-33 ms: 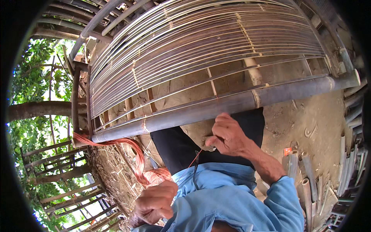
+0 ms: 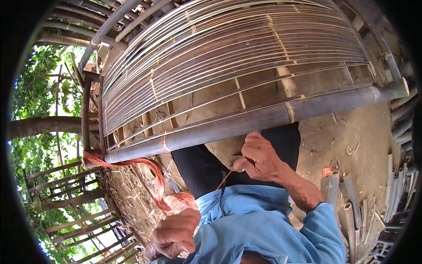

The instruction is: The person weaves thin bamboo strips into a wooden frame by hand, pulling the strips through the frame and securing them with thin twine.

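Note:
A thin reddish string (image 2: 226, 177) slants between my two hands in front of my body. My right hand (image 2: 261, 160) is closed on it just in front of the thick bamboo pole (image 2: 228, 125). A short length of this string seems to run up from the right hand to the thin slat behind the pole. My left hand (image 2: 176, 231) is a closed fist near my waist at lower left, its fingertips turned from view; the string runs toward it. The slats (image 2: 237, 48) form a long bamboo rack, tied across by pale lashings.
A hank of reddish string (image 2: 156, 174) hangs over the pole's left end and trails down beside my left hand. Cut bamboo pieces (image 2: 349, 215) stand at lower right. Bamboo railing (image 2: 83, 215) and green leaves (image 2: 41, 92) are at left.
Both hands have shifted slightly toward my body. The right hand stays closed, and the string between the hands shows a little more clearly.

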Action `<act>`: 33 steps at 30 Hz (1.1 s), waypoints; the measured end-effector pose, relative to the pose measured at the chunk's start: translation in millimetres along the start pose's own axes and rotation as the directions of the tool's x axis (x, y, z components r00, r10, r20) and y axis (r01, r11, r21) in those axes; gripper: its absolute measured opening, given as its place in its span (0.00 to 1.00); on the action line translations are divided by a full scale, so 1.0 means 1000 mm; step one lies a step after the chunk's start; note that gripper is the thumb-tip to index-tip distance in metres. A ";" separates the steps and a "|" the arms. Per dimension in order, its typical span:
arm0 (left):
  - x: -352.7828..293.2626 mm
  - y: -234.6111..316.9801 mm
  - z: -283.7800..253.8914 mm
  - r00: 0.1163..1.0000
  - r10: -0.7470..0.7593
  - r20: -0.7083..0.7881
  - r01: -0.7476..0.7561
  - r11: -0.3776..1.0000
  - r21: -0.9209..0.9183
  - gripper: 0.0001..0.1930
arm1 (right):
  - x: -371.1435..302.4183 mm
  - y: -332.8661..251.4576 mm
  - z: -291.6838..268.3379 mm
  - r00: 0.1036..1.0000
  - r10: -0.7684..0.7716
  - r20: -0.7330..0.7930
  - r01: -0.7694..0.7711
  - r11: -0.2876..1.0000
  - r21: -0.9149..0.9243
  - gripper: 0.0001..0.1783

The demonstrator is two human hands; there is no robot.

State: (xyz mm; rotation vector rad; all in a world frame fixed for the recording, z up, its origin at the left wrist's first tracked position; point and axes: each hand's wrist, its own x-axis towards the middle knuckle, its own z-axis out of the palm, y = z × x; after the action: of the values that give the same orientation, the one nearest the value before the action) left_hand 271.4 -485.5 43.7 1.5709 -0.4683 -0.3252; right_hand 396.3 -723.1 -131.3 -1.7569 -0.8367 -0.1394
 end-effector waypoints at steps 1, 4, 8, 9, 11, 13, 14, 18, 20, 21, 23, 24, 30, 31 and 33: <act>0.000 0.007 0.007 1.000 -0.001 0.001 0.001 1.000 0.002 0.19 | -0.004 -0.008 0.003 0.998 0.017 -0.057 -0.015 0.999 0.049 0.25; -0.005 0.018 0.024 0.951 -0.069 -0.301 0.102 0.990 0.095 0.29 | 0.003 -0.012 0.007 1.000 -0.016 -0.009 0.016 0.999 0.029 0.25; -0.004 0.016 0.010 0.960 0.075 -0.269 -0.050 0.994 0.099 0.30 | 0.028 -0.012 -0.017 0.983 -0.012 0.185 0.003 0.999 0.045 0.20; -0.004 0.016 0.008 0.959 0.080 -0.273 -0.053 0.993 0.105 0.30 | 0.036 -0.008 -0.022 0.988 -0.030 0.154 0.018 0.997 0.079 0.19; -0.007 0.017 0.007 0.923 0.131 -0.362 -0.091 0.988 0.127 0.27 | 0.054 0.018 -0.038 0.985 0.124 0.121 -0.113 0.989 -0.094 0.22; -0.014 0.023 -0.004 0.924 0.150 -0.352 -0.101 0.983 0.154 0.23 | 0.069 0.055 -0.055 0.981 0.187 -0.052 -0.192 0.907 -0.376 0.23; -0.008 0.036 -0.006 0.902 0.191 -0.388 -0.135 0.977 0.168 0.22 | 0.071 0.073 -0.059 0.978 0.161 -0.129 -0.205 0.820 -0.534 0.23; -0.007 0.049 -0.055 0.864 0.349 -0.363 -0.354 0.934 0.055 0.17 | 0.062 0.076 -0.076 0.959 0.282 0.004 -0.207 0.711 -0.672 0.25; 0.010 0.035 -0.075 0.814 0.263 -0.519 -0.312 0.950 -0.007 0.12 | 0.054 0.079 -0.074 0.946 0.322 0.031 -0.220 0.710 -0.669 0.25; 0.021 0.033 -0.083 0.776 0.215 -0.592 -0.292 0.956 -0.035 0.09 | 0.052 0.079 -0.074 0.937 0.346 0.054 -0.227 0.719 -0.657 0.25; 0.047 -0.009 -0.097 0.661 0.134 -0.738 0.200 0.917 0.345 0.16 | 0.054 0.084 -0.073 0.947 0.323 0.005 -0.250 0.742 -0.622 0.23; 0.077 -0.020 -0.096 0.687 0.002 -0.727 0.397 0.837 0.377 0.19 | 0.058 0.086 -0.073 0.956 0.291 -0.041 -0.261 0.776 -0.575 0.22; 0.194 -0.192 -0.089 0.906 0.053 -0.419 0.345 0.482 0.805 0.11 | 0.103 0.099 -0.058 0.778 0.620 0.102 -0.442 0.655 -0.613 0.15; 0.205 -0.224 -0.090 0.941 0.056 -0.334 0.288 0.388 0.876 0.11 | 0.109 0.105 -0.052 0.778 0.620 0.101 -0.442 0.655 -0.614 0.15; 0.227 -0.268 -0.076 0.910 0.141 -0.390 0.289 0.461 0.839 0.12 | 0.120 0.117 -0.045 0.590 0.768 0.249 -0.476 0.580 -0.661 0.16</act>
State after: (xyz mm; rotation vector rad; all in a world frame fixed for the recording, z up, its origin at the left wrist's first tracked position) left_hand 531.1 -524.9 -200.6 2.6496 -0.2104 0.2818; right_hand 568.8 -721.1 -149.4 -2.6098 -0.4493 0.7154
